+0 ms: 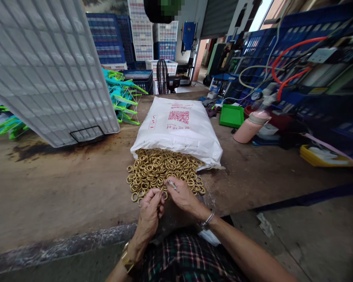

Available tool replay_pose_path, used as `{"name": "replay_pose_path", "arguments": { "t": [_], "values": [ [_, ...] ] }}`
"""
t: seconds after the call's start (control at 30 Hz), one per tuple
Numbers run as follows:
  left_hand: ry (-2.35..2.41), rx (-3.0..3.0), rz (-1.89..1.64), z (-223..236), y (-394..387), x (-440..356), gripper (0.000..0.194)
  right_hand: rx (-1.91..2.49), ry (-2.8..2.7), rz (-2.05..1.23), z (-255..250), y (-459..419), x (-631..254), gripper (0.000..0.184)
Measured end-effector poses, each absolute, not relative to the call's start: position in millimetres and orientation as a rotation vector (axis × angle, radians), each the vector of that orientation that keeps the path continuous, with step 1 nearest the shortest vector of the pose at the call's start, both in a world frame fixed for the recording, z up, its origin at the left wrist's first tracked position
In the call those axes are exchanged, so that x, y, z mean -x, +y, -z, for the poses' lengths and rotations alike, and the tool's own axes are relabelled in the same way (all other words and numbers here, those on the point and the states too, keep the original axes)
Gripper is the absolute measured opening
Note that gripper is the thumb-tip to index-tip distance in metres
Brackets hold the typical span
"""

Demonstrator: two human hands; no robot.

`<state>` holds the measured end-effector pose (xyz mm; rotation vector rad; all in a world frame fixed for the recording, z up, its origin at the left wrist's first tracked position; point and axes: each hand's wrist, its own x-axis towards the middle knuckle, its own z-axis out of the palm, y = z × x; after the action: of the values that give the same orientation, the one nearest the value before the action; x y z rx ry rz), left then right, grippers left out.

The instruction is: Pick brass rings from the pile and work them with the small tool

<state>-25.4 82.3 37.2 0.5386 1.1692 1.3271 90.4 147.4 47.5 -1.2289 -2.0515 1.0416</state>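
A heap of brass-coloured rings (159, 168) spills from the mouth of a white woven sack (176, 129) printed with red marks. At the near edge of the heap my left hand (152, 203) is closed in a pinch; what lies between its fingertips is too small to make out. Just right of it, my right hand (181, 194) is closed with a small silver metal tool (172, 185) showing along its fingers. The fingertips of both hands are close together, over the nearest rings.
A large white plastic crate (53, 70) stands on the table (76, 188) at left, beside green and turquoise plastic pieces (123, 96). To the right are a green tray (231, 115), a pink bottle (251, 127) and a yellow tray (323, 156). A fan (163, 76) and stacked crates stand behind.
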Motion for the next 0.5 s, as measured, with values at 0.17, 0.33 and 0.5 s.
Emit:
{"name": "replay_pose_path", "arguments": {
  "t": [0.17,0.33,0.5],
  "values": [
    [1.228,-0.579,-1.349,-29.3,84.6,26.2,0.029,1.273,-2.521,-0.604,-46.9,138.2,-92.5,0.014],
    [1.308,-0.636,-1.34,-24.6,83.5,27.3,0.032,1.361,-2.642,-0.547,-49.2,137.6,-89.0,0.019],
    [1.34,-0.704,-1.33,-24.1,80.9,28.4,0.032,1.429,-2.681,-0.494,-48.4,138.1,-86.7,0.023]
  ]
}}
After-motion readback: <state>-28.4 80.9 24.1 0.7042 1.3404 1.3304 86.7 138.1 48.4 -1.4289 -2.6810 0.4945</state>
